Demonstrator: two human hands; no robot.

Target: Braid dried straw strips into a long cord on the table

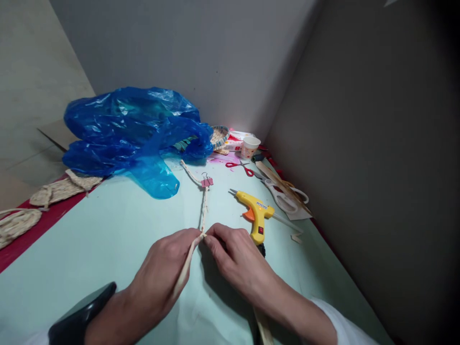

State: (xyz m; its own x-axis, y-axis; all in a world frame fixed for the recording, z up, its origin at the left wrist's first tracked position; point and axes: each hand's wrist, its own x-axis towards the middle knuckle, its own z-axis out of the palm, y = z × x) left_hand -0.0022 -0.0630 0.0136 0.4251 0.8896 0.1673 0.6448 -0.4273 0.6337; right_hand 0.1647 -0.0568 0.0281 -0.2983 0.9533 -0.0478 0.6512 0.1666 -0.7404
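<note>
Ahead of left hand point(163, 261) and right hand point(235, 258) (both pinching) stretches a braid point(204, 209).

Wht sleeves point(339, 320), glossy blk wristband point(79, 320) on L

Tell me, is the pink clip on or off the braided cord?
On: the pink clip sits across the braided cord, which shows on both sides of it.

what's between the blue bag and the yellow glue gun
In the head view, the braided cord, with a pink binder clip on it, lies between the blue bag and the yellow glue gun.
</note>
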